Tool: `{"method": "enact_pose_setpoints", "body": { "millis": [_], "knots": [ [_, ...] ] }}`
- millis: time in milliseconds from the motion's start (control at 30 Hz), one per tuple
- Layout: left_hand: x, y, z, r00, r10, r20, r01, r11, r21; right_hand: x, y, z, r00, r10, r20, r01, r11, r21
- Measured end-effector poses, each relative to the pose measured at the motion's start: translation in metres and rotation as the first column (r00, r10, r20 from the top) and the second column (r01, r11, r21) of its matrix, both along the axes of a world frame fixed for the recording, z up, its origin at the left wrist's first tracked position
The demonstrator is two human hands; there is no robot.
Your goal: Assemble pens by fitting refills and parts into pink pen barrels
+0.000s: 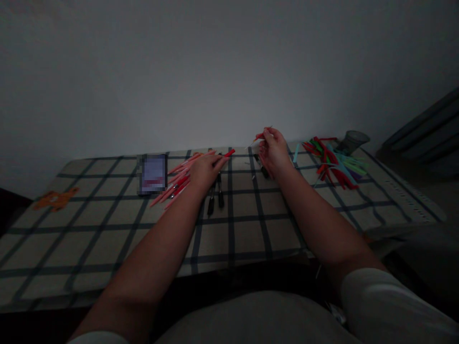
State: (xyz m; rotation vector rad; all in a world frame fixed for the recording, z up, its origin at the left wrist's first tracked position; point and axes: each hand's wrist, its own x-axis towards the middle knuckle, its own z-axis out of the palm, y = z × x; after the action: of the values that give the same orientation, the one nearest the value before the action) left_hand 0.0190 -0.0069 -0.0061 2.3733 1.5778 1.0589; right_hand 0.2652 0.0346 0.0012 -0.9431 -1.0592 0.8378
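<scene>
My left hand (203, 173) is over the middle of the table, beside a loose pile of pink and red pens (180, 177). Its closed fingers grip a red pen barrel (230, 153), which points up and to the right. Raised a little above the cloth, my right hand (275, 150) pinches a thin red pen piece (258, 137) with a fine pale tip. Two black-ended tools (211, 205) lie just below my left hand. A further black object (264, 171) lies partly hidden beside my right hand; its kind is unclear.
A checked cloth (247, 234) covers the table against a plain wall. A tablet-like screen (153, 174), blurred, lies left of the pens, and an orange cut-out (57, 198) farther left. To the right are colourful strips (335, 165) and a dark see-through cup (353, 140).
</scene>
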Motion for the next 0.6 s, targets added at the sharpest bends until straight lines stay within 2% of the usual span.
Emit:
{"method": "enact_pose_setpoints", "body": {
  "millis": [67,167,233,333,400,433,600],
  "knots": [
    [0.000,0.000,0.000,1.000,0.003,0.007,-0.003,1.000,-0.008,0.004,0.000,0.001,0.990,-0.066,0.127,0.063,0.998,0.027],
    [0.000,0.001,-0.002,1.000,0.004,0.014,-0.004,1.000,0.000,0.005,-0.006,0.001,0.911,-0.064,0.408,0.030,0.996,0.088],
    [0.000,0.002,-0.004,1.000,0.011,0.014,-0.011,1.000,0.007,0.003,-0.012,0.001,0.779,-0.025,0.626,-0.045,0.994,0.096],
    [0.000,0.003,-0.005,0.999,0.037,0.003,-0.037,0.999,-0.004,0.000,-0.019,0.002,0.497,0.022,0.868,-0.159,0.985,0.066],
    [0.001,0.003,-0.004,0.999,0.049,-0.008,-0.049,0.999,-0.009,-0.002,-0.022,0.002,0.340,0.027,0.940,-0.189,0.981,0.040],
    [0.001,0.003,-0.004,0.999,0.050,-0.012,-0.050,0.999,-0.007,-0.003,-0.022,0.003,0.288,0.027,0.957,-0.186,0.982,0.028],
    [0.002,0.003,-0.004,1.000,0.028,0.000,-0.028,1.000,0.007,-0.007,-0.024,0.003,0.149,0.069,0.986,-0.143,0.989,-0.048]
  ]
}}
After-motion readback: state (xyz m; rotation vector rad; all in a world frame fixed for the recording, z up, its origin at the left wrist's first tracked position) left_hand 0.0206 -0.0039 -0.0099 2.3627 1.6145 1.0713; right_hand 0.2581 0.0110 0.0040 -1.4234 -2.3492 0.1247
